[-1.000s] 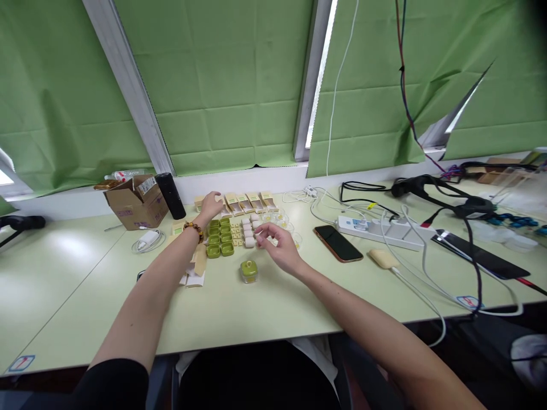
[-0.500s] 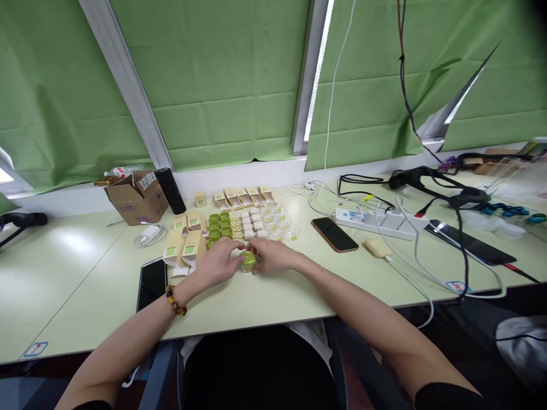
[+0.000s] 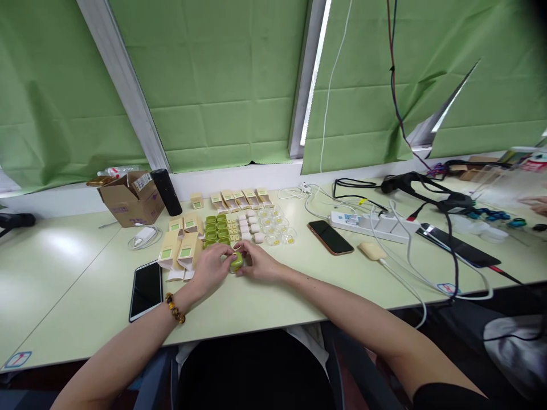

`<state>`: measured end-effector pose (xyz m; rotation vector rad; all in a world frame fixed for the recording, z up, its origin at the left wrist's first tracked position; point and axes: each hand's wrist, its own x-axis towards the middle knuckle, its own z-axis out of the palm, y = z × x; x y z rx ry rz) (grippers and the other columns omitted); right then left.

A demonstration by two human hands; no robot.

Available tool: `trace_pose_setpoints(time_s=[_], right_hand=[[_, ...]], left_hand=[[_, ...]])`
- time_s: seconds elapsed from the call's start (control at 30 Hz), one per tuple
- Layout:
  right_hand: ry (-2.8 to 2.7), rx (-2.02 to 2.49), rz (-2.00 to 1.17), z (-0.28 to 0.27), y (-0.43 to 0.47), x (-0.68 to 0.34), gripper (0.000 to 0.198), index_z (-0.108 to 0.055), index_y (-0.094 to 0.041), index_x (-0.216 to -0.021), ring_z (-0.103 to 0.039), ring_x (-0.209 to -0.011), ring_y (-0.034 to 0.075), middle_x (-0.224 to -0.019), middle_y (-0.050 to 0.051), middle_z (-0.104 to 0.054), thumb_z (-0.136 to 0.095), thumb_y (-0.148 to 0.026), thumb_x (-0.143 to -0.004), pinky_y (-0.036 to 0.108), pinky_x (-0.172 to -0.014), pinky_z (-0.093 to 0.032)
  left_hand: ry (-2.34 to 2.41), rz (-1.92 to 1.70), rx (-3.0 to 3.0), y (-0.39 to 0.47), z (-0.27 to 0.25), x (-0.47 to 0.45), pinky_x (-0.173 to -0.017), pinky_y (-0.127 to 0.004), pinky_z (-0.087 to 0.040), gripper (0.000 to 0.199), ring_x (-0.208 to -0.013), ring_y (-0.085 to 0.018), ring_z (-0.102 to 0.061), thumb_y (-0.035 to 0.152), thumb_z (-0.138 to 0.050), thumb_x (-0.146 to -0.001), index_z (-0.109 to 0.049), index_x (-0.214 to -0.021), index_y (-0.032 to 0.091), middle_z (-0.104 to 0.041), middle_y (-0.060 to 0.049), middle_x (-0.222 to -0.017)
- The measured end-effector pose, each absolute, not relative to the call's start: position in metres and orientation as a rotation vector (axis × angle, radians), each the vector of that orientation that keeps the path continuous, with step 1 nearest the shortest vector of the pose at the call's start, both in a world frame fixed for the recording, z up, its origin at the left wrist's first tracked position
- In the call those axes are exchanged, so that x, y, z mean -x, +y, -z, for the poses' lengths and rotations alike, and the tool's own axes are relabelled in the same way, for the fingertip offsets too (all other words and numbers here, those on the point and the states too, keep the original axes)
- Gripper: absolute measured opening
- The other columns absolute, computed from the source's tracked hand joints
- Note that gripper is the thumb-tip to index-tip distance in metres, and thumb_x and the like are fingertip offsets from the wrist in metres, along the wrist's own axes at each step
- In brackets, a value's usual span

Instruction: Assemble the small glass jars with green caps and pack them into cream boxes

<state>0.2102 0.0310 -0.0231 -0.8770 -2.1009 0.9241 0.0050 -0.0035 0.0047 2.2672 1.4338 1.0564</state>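
Observation:
Between my hands, just above or on the table, is a small green-topped container (image 3: 236,262) with a clear lower part. My left hand (image 3: 212,266) grips it from the left, thumb and fingers closed on it. From the other side my right hand (image 3: 257,261) pinches it with bent fingers. Right behind them lie rows of small green cups (image 3: 217,225), small cream square pieces (image 3: 233,229), pinkish-white blocks (image 3: 248,225) and clear domed cups with yellow centres (image 3: 277,228). Cream boxes (image 3: 188,249) with green labels stand left of these rows.
A tablet-like phone (image 3: 146,290) lies by my left forearm, another phone (image 3: 330,237) to the right. Behind are more cream boxes (image 3: 241,199), a cardboard box (image 3: 131,199) and a black cylinder (image 3: 167,192). A power strip (image 3: 376,225) with tangled cables and a co-worker's hand (image 3: 536,203) are at right.
The whole view has shifted a little, so things on the table appear slightly further left. Both hands still hold the green-topped container, with their fingers slightly repositioned.

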Motion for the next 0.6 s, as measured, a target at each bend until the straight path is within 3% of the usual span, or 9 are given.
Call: trace_pose_setpoints(time_s=[0.13, 0.33, 0.47, 0.6], right_hand=[[-1.967, 0.781, -1.104, 0.027, 0.029, -0.207, 0.070, -0.051, -0.024, -0.134, -0.066, -0.096, 0.020, -0.121, 0.007, -0.073, -0.088, -0.023, -0.074, 0.036, -0.086, -0.052], [-1.824, 0.591, -1.111, 0.016, 0.025, -0.204, 0.062, -0.045, -0.026, -0.134, -0.067, -0.103, 0.021, -0.117, 0.007, -0.074, -0.080, -0.032, -0.084, 0.042, -0.097, -0.050], [-1.778, 0.624, -1.137, 0.007, 0.021, -0.205, 0.060, -0.045, -0.026, -0.132, -0.065, -0.092, 0.019, -0.109, 0.005, -0.075, -0.081, -0.036, -0.085, 0.039, -0.090, -0.051], [-1.741, 0.672, -1.198, 0.006, 0.022, -0.208, 0.062, -0.046, -0.027, -0.130, -0.065, -0.085, 0.018, -0.102, 0.002, -0.076, -0.084, -0.039, -0.083, 0.037, -0.086, -0.052]], left_hand=[[1.439, -1.110, -2.279, -0.008, -0.007, -0.006, -0.090, -0.043, -0.054, 0.012, -0.099, -0.027, -0.072, 0.029, -0.065, -0.094, -0.069, -0.083, 0.027, -0.079, -0.006, -0.101], [1.411, -1.317, -1.991, -0.013, -0.016, -0.006, -0.076, -0.034, -0.054, 0.018, -0.101, -0.024, -0.071, 0.037, -0.059, -0.099, -0.064, -0.089, 0.023, -0.077, -0.009, -0.114], [1.290, -1.463, -1.664, -0.007, -0.015, -0.007, -0.066, -0.029, -0.055, 0.029, -0.089, -0.022, -0.071, 0.048, -0.069, -0.092, -0.061, -0.085, 0.021, -0.077, -0.010, -0.107], [1.174, -1.650, -1.382, 0.004, -0.017, 0.000, -0.059, -0.029, -0.058, 0.041, -0.072, -0.017, -0.066, 0.057, -0.077, -0.085, -0.056, -0.086, 0.021, -0.072, -0.005, -0.090]])
